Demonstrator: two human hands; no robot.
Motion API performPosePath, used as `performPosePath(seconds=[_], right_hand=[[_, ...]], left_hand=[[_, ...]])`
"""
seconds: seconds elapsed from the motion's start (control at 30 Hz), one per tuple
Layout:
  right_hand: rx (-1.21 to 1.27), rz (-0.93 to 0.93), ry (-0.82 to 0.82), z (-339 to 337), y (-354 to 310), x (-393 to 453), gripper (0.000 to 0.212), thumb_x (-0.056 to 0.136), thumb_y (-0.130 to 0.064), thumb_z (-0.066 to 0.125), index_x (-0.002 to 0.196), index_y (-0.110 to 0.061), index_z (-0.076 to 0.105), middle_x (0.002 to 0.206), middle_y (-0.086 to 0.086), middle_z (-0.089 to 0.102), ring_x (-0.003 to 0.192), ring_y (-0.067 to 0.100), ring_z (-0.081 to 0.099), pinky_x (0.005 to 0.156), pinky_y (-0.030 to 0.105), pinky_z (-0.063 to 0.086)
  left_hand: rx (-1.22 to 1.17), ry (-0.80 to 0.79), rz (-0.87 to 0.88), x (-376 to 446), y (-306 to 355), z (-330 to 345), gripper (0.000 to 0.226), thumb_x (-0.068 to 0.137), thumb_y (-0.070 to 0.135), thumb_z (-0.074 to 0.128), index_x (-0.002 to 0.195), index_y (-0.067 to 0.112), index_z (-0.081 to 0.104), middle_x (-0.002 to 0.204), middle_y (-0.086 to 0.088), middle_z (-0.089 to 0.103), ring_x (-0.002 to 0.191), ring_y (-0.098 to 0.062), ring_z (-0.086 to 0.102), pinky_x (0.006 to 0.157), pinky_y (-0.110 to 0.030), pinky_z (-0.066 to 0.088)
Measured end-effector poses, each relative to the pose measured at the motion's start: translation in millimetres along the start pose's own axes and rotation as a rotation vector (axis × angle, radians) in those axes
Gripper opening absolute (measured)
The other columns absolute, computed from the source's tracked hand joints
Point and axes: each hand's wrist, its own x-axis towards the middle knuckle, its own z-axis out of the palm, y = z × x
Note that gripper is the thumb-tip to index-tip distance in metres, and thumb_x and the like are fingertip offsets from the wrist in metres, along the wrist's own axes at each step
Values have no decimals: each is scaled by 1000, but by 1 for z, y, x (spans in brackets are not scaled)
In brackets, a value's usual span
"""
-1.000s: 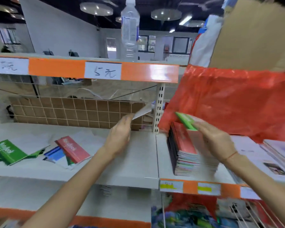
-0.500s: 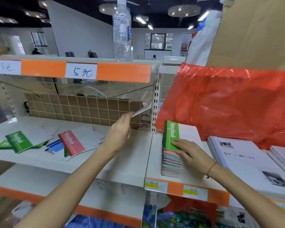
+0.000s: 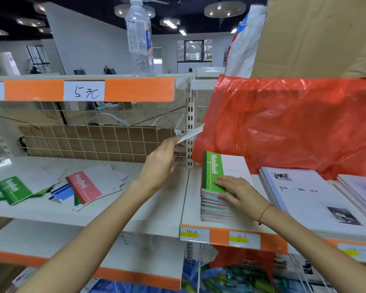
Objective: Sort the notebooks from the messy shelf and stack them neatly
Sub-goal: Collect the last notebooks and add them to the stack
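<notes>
1. My right hand (image 3: 239, 192) lies flat on the neat stack of notebooks (image 3: 217, 205) on the right shelf (image 3: 190, 199), fingers straight and spread, pressing on the green-striped notebook (image 3: 215, 170) that tops the pile; my fingertips reach its green band and my thumb runs along the stack's front edge.
2. My left hand (image 3: 161, 163) is raised over the gap between the two shelves, pinching a thin white notebook (image 3: 191, 133) by one end; it juts up and to the right, crossing in front of the slotted upright post (image 3: 190, 132).
3. The held notebook sits above and to the left of the stack, well apart from my right hand.
4. The messy pile (image 3: 57, 187) lies on the left shelf (image 3: 106, 210), to the left of my left forearm: a red-striped notebook (image 3: 84, 187) on top, green ones (image 3: 13, 190) at the far left, white and blue ones among them, all askew.
5. To the right of the stack lie larger white books (image 3: 309, 197), just beside my right wrist.
6. A red plastic bag (image 3: 294, 123) hangs behind the stack; a clear bottle (image 3: 139, 39) stands on the top shelf.
</notes>
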Motion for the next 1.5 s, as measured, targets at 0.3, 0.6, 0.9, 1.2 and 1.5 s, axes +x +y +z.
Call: performPosePath(seconds=[0.3, 0.6, 0.9, 1.2, 1.5], right_hand=[[-18, 222, 414, -46, 22, -35, 58, 86, -52, 31, 112, -15, 66, 123, 4, 62, 122, 20, 51, 107, 52, 27], [-87, 364, 376, -53, 40, -74, 43, 90, -37, 43, 112, -9, 67, 121, 13, 63, 119, 30, 54, 100, 54, 38], [-27, 377, 175, -35, 31, -66, 40, 96, -28, 51, 132, -12, 51, 139, 5, 49, 131, 22, 42, 110, 46, 26], [-41, 437, 31, -45, 17, -58, 50, 94, -49, 44, 133, -19, 52, 133, 0, 56, 121, 20, 51, 99, 33, 39], [-55, 424, -110, -54, 11, -46, 43, 88, -48, 57, 127, -29, 56, 122, -1, 63, 111, 18, 55, 85, 33, 46]], left_hand=[[144, -97, 280, 16, 37, 32, 57, 70, 0, 25, 116, -4, 58, 109, -22, 64, 87, -36, 67, 59, -38, 56], [339, -352, 428, 6, 84, 79, 58, 74, -4, 23, 121, 3, 55, 105, -16, 59, 96, -33, 59, 83, -39, 48], [25, -658, 216, -4, 64, 78, 59, 89, 43, 22, 122, 10, 58, 124, -8, 55, 116, -24, 48, 95, -35, 36], [-175, -682, -105, -10, 45, 77, 83, 89, 55, 53, 150, 8, 20, 152, -8, 12, 140, -25, 18, 116, -36, 22], [-265, -732, -163, -12, 48, 75, 62, 91, 43, 55, 137, 5, 37, 147, -8, 16, 130, -25, 32, 111, -37, 33]])
